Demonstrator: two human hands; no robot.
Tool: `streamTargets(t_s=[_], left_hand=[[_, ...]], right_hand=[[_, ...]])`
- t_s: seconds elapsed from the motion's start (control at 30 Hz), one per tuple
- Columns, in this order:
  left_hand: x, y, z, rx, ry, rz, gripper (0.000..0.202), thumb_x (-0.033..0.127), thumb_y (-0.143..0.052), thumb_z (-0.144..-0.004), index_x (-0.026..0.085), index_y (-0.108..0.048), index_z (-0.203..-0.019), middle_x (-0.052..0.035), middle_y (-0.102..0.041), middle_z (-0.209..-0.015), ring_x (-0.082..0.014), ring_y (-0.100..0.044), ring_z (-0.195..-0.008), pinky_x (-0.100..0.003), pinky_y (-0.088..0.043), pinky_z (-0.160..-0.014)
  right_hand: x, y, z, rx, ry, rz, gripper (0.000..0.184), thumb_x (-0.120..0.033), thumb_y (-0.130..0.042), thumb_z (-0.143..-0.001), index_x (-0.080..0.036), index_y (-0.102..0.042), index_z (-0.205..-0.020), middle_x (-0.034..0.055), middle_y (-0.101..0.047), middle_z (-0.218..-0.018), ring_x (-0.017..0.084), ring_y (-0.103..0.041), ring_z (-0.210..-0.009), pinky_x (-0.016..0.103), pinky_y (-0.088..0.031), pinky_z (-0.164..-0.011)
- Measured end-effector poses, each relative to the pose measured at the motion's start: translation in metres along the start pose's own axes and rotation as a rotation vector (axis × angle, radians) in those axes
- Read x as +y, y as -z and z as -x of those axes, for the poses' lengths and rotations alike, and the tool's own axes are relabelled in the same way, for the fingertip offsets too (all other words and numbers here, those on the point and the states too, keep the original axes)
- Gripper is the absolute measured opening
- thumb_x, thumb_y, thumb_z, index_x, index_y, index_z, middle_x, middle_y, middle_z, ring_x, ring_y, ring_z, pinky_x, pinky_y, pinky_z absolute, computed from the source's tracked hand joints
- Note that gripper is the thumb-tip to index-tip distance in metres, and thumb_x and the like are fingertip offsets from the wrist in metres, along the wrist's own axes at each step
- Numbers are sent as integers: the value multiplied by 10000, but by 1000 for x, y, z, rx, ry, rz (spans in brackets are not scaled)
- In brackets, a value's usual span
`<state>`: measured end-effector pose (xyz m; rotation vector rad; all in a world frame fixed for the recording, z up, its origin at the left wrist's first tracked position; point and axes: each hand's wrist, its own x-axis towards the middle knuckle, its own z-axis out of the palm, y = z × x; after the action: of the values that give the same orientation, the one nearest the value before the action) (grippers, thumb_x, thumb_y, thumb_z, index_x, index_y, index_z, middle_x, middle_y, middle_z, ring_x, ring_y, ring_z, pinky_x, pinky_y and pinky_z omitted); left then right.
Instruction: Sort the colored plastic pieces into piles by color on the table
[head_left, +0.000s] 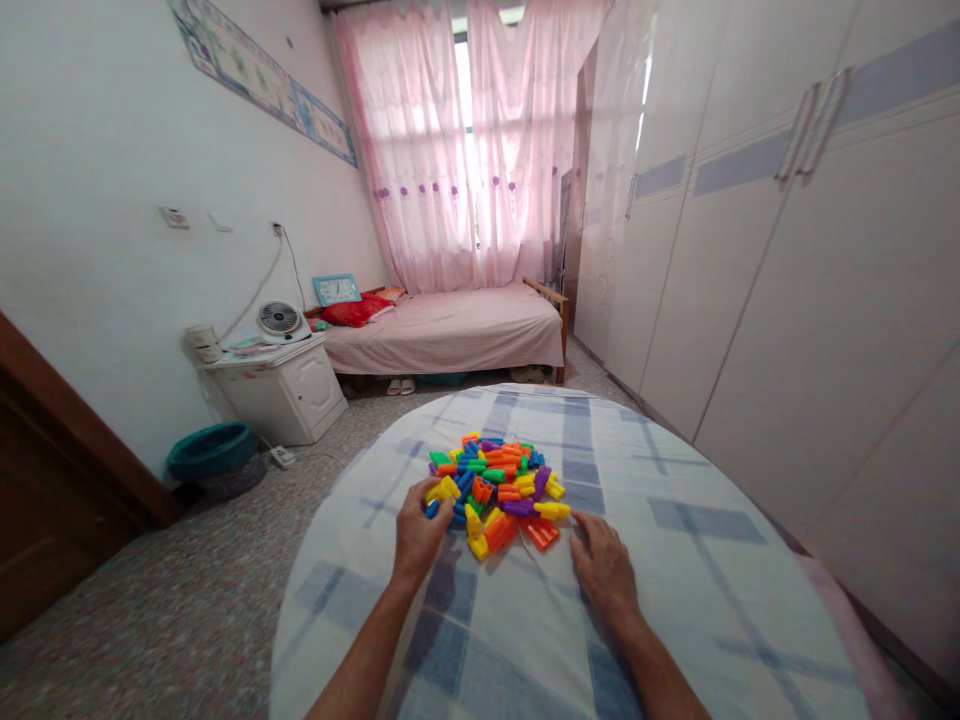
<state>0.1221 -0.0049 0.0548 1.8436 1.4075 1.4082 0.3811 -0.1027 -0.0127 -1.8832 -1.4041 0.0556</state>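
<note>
A pile of small plastic building pieces (499, 480) in yellow, orange, blue, green and purple lies on a round table under a white and blue checked cloth (675, 560). My left hand (420, 530) rests at the pile's near left edge, fingers curled among yellow and blue pieces. My right hand (606, 570) lies flat on the cloth just right of the pile, fingers stretched toward an orange piece (541, 533) and a yellow one, holding nothing.
A bed with a pink cover (450, 330) stands under pink curtains at the far wall. A white bedside cabinet (281, 390) carries a small fan. A teal basin (212, 452) sits on the floor at left. White wardrobes (787, 250) line the right side.
</note>
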Motion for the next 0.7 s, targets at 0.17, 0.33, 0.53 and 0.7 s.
streamTargets(t_s=[0.17, 0.33, 0.53, 0.7], left_hand=[[28, -25, -43, -106, -163, -153, 291, 226, -577, -717, 185, -617, -1002, -49, -636, -979, -192, -603, -932, -342, -478, -877], [35, -46, -69, -197, -203, -175, 427, 320, -598, -763, 166, -569, -1160, -105, -579, -1195, -225, -538, -1137, -372, -415, -1003], [5, -26, -50, -158, -185, -197, 426, 385, -428, -877, 143, -541, -1209, -123, -538, -1271, -225, -454, -1239, -396, -333, -1081], [-47, 18, -13, -148, -51, -278, 462, 380, -496, -813, 156, -531, -1216, -126, -559, -1230, -254, -495, -1190, -451, -363, -1047]], right_hand=[[2, -1, 0, 5, 4, 1, 359, -246, -443, -827, -142, -596, -1135, 92, -638, -1107, 205, -570, -1027, 337, -429, -925], [2, -1, 1, -8, 15, -8, 372, -240, -430, -827, -136, -587, -1147, 95, -630, -1129, 205, -560, -1049, 335, -416, -948], [2, -2, 1, -12, -2, -6, 365, -248, -425, -833, -151, -580, -1148, 89, -623, -1145, 209, -549, -1066, 337, -413, -947], [-1, 1, 0, -29, 1, -10, 357, -230, -423, -832, -157, -577, -1146, 88, -624, -1142, 211, -548, -1056, 350, -405, -952]])
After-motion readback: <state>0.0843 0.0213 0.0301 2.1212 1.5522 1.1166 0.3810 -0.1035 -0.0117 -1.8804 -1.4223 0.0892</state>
